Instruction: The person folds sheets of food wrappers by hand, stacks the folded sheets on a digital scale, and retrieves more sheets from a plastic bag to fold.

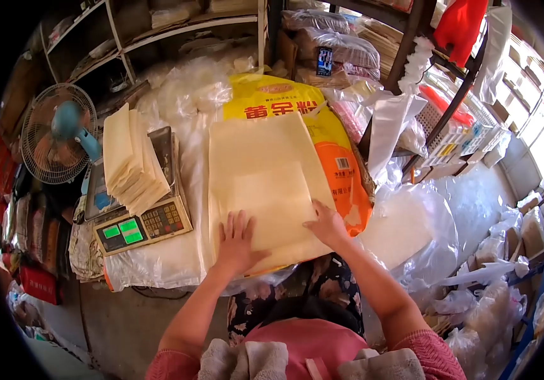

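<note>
A smaller cream-coloured sheet (265, 196) lies on a larger stack of cream sheets (253, 139) in front of me; whether they are paper or something else I cannot tell. My left hand (237, 244) rests flat with spread fingers on the lower left of the smaller sheet. At the right edge of the sheets is my right hand (327, 225), thumb and forefinger apart, the other fingers partly hidden. Beneath the stack lies a yellow and orange printed sack (341, 171). To the left, a folded bundle of similar sheets (131, 158) sits on a digital scale (142, 225).
A fan (60, 133) stands at the far left beside the scale. Clear plastic sheeting (424, 221) spreads to the right. Behind are shelves (189, 28) and plastic-wrapped packs (341, 50). A phone (324, 61) stands against the packs. White plastic baskets (452, 142) are at right.
</note>
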Demonstrator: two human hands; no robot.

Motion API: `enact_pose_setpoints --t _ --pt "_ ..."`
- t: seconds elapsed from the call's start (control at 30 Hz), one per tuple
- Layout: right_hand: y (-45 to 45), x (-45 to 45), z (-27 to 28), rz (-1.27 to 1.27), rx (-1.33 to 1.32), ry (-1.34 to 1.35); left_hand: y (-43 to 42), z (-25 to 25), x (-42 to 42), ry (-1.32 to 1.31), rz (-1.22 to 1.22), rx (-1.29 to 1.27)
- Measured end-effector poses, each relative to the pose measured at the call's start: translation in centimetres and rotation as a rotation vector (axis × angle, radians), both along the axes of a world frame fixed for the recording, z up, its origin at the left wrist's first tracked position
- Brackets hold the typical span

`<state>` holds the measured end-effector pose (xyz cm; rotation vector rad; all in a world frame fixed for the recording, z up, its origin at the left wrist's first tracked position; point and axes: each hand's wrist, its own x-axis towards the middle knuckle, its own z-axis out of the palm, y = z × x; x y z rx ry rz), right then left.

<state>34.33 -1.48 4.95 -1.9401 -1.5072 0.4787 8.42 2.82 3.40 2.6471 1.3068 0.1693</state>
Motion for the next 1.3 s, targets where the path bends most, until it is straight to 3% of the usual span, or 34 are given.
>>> enact_pose_setpoints --t 0.07,0.23,0.4,0.57,0.67,0.9,1.1,1.2,1.27,1.3 --pt "-0.3 -1.2 2.7 0.013 0.246 -0.322 0.4 -1.3 -0.6 -0.055 -0.037 0.061" --pt "-2.7 -5.3 14.2 0.376 0.458 -0.009 0.5 -1.6 -0.7 -0.105 -0.051 0.049" --pt "-6.9 -8.2 23.1 0.918 0.779 0.082 0.5 -1.8 -1.0 -0.117 -0.064 0.073" --pt "-6.5 -12.3 25.5 0.946 1.527 0.265 0.7 -2.6 -0.8 -0.16 -0.064 0.062" --pt "-8.2 -14.8 26.6 0.891 1.587 0.55 0.6 -3.1 -1.0 -0.139 -0.051 0.076" --pt "-9.9 -13.7 28.5 1.003 1.443 0.526 0.6 -3.5 -1.1 -0.149 -0.045 0.113" --pt "-10.8 -13.6 26.6 0.917 1.427 0.574 0.2 -2.5 -0.9 -0.113 -0.023 0.102" --pt "-9.2 -12.6 25.9 0.99 1.581 0.42 0.7 -2.2 -0.5 -0.073 -0.048 0.134" --pt "-9.1 -11.3 25.4 1.075 1.389 0.224 1.0 -1.9 -0.6 -0.041 -0.066 0.128" --pt "-9.9 -9.1 25.4 1.115 1.123 0.095 1.3 -2.0 -0.6 -0.034 -0.081 0.131"
